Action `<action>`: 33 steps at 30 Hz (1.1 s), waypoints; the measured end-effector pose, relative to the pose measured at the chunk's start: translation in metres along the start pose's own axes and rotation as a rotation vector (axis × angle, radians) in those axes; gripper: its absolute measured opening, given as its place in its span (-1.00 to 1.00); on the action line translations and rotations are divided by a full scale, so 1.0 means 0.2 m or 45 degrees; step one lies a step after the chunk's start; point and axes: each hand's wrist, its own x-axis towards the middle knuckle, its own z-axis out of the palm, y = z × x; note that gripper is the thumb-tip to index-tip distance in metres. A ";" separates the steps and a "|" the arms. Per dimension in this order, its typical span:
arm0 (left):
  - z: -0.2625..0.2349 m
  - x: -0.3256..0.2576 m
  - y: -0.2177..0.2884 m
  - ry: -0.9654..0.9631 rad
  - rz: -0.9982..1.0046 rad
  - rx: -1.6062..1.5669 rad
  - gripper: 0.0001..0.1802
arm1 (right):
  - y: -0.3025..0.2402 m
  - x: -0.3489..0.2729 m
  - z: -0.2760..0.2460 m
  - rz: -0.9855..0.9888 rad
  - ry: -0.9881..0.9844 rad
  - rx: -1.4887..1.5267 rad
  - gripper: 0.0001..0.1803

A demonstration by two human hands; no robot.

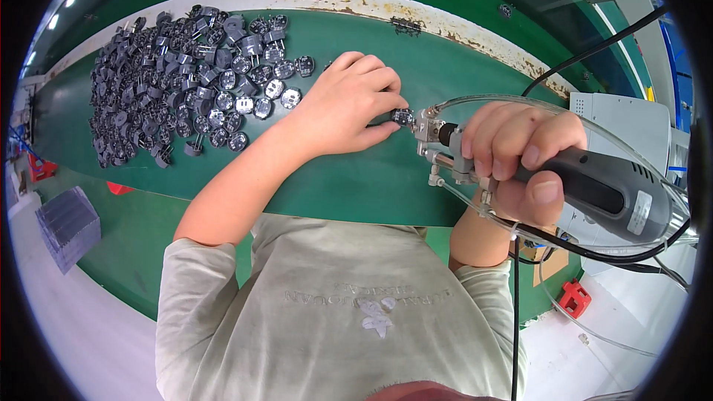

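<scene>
My left hand (353, 108) pinches a small round black plug part (402, 116) between thumb and fingers, over the green bench. My right hand (523, 150) is wrapped round a grey and black electric screwdriver (613, 194) lying nearly level, its front pointing left. The metal nozzle head (429, 129) of the screwdriver meets the right side of the plug part; the exact contact is too small to make out. To the left of my left hand lies a big heap of similar plug parts (182, 82), some with metal pins showing.
Clear tubes (512, 98) and black cables (594, 256) run from the screwdriver. A light grey machine (620, 134) stands at the right. A rusty white ledge (356, 1) borders the far side of the bench (371, 186). Red holders (573, 299) and a grey box (68, 229) sit lower down.
</scene>
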 end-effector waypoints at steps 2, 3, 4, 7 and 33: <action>0.00 0.00 0.00 -0.001 0.001 0.000 -0.71 | 0.00 0.00 0.00 0.010 -0.004 0.000 -0.70; 0.00 0.00 0.00 -0.005 -0.001 0.001 -0.71 | 0.00 0.00 0.00 0.014 -0.005 -0.002 -0.71; 0.00 0.00 0.00 -0.010 -0.003 0.002 -0.71 | 0.00 0.00 0.01 0.015 -0.003 -0.005 -0.71; -0.01 0.00 0.00 -0.004 0.000 0.006 -0.71 | 0.01 0.01 0.01 0.015 0.004 -0.014 -0.71; -0.04 0.04 0.05 -0.049 0.035 0.059 -0.76 | 0.00 0.02 0.09 -0.004 -0.074 -0.267 -0.71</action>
